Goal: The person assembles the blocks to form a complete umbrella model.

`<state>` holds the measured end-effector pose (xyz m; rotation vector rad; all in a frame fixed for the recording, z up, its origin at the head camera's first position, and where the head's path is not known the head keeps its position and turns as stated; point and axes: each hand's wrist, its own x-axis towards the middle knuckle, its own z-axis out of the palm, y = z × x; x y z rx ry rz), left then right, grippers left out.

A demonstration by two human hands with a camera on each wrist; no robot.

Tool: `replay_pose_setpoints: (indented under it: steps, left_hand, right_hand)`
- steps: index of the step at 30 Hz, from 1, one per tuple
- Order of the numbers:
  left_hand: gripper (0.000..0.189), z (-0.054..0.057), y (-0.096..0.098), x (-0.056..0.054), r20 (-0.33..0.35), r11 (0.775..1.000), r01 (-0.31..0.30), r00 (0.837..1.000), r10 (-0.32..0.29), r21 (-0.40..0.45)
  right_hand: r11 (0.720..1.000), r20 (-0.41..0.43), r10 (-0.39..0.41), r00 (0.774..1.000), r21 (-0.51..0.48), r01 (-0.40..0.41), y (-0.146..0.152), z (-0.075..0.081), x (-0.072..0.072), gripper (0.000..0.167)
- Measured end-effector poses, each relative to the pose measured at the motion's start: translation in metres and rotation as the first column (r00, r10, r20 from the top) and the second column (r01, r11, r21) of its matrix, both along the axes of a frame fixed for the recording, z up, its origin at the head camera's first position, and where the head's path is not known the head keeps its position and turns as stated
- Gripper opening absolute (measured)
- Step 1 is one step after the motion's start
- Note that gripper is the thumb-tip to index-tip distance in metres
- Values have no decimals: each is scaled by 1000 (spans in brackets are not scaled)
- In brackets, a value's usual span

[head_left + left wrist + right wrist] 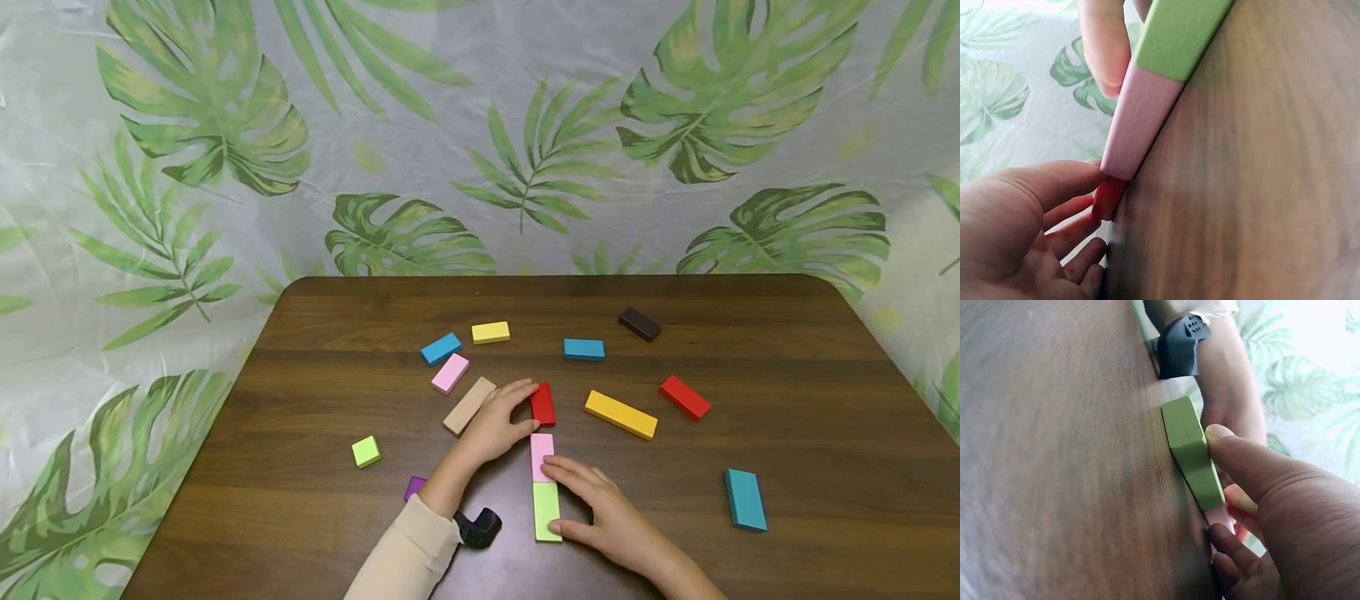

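A red wooden block (543, 404) lies at the far end of a row, with a pink block (542, 458) and a light green block (547, 512) nearer me. My left hand (497, 421) holds the red block from its left side, the thumb by its near end and a finger by its far end. A narrow gap shows between red and pink; pink and green touch end to end. From the right, my right hand (611, 517) touches the row, its fingertips on the pink block and its thumb on the green one. In the right wrist view the green block (1194, 450) partly hides the pink.
Left of the row lie a beige block (468, 406), a pink block (450, 373), a small lime block (366, 451) and a partly hidden purple block (414, 487). To the right are an orange block (621, 414), a red block (685, 397) and a teal block (746, 500).
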<state>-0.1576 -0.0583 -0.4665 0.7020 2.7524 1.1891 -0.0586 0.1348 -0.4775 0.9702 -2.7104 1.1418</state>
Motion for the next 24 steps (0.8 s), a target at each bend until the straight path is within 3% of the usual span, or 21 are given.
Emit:
replay_pose_setpoints:
  steps: [9, 15, 24]
  left_hand:
    - [50, 3, -4, -1, 52, 999, 40, 998, -40, 1]
    - [49, 3, -7, 0, 42, 998, 60, 997, -60, 4]
    - [44, 2, -7, 1, 48, 999, 45, 998, -46, 20]
  right_hand:
    - [1000, 47, -3, 999, 4, 2, 1, 1, 1, 59]
    - [1000, 66, -3, 998, 5, 2, 1, 2, 1, 60]
    - [1000, 73, -5, 997, 5, 5, 1, 2, 1, 60]
